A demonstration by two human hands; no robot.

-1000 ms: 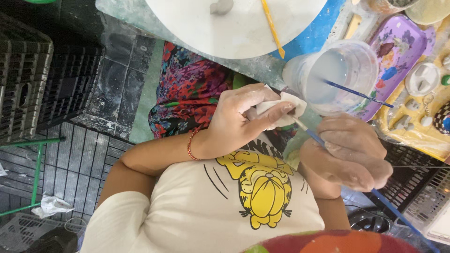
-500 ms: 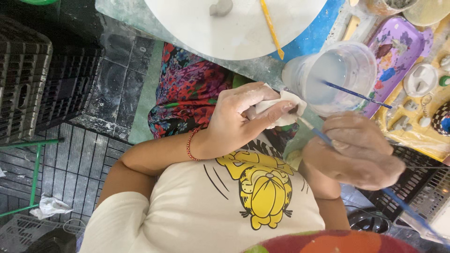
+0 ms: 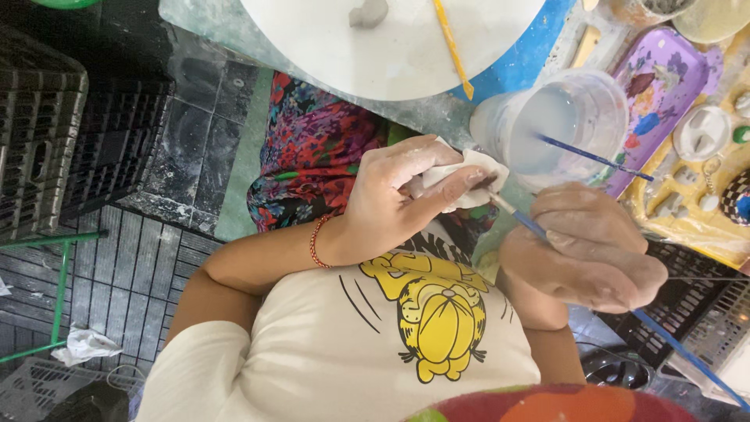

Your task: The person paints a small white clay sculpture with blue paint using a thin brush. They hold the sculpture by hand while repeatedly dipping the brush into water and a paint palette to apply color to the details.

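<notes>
Nearest, the right hand (image 3: 590, 254) stays closed around the blue paintbrush (image 3: 525, 219), now drawn slightly back and lower than a second ago. Its tip sits inside the white cloth (image 3: 461, 180), pinched shut by the left hand (image 3: 394, 199), unmoved. Beyond, the plastic cup (image 3: 558, 125) of cloudy water holds another brush (image 3: 594, 156).

— How's the light looking?
— Even daylight is washing over everything, with the white round board (image 3: 391, 47) glaring at the top.
— Any blur?
— The right hand (image 3: 586, 254) is smearing softly; the floor (image 3: 94, 258) on the left is sitting dim and shadowed.
</notes>
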